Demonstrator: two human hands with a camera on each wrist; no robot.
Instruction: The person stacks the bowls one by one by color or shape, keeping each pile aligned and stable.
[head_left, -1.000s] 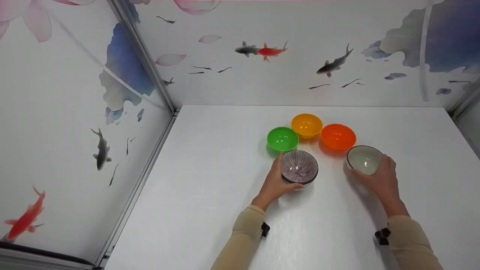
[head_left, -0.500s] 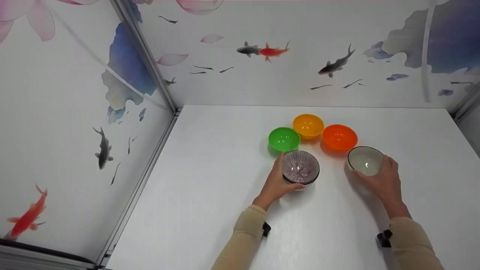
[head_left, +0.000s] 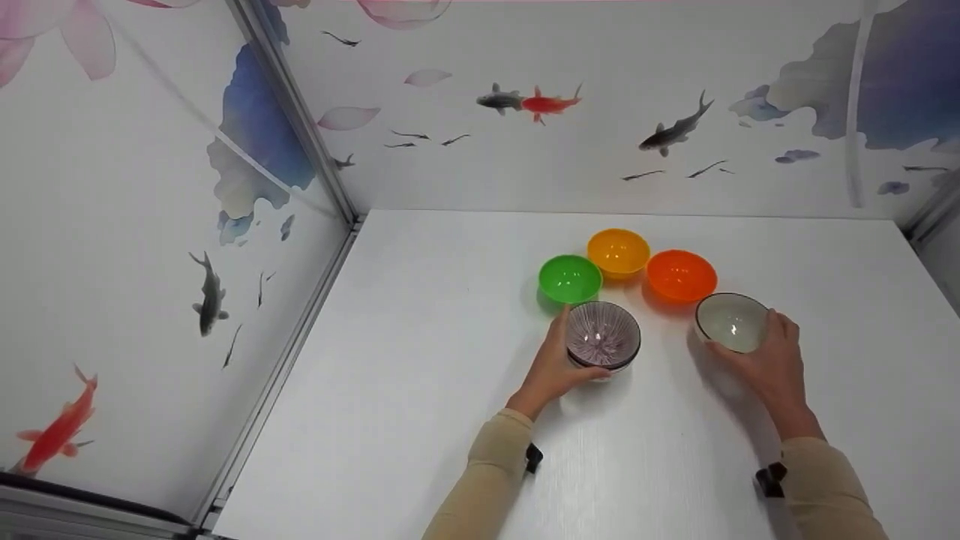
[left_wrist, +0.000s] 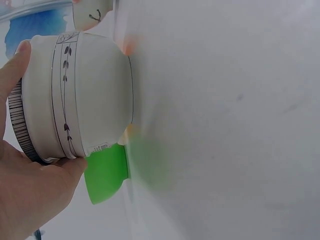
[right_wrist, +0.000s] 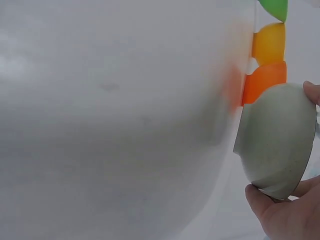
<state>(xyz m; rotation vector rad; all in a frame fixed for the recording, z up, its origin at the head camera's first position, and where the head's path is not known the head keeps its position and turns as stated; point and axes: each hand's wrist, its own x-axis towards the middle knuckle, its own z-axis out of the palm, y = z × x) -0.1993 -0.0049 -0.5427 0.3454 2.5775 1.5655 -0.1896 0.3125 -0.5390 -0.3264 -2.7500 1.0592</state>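
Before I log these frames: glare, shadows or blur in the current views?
Head: bright glints inside the purple-streaked bowl and pale-grey bowl, soft shadows on the tabletop; left wrist: green cast beside the green bowl; right wrist: orange cast beside the orange bowl, pale glare at left edge, tabletop smudges soft.

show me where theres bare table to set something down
The widest bare table lies between the left wall and the left hand; more lies between left sleeve and right sleeve, and right of the right hand. A narrower gap parts the stacked bowls from the pale bowl. Crowded: green bowl, yellow bowl and orange bowl, clustered just beyond.
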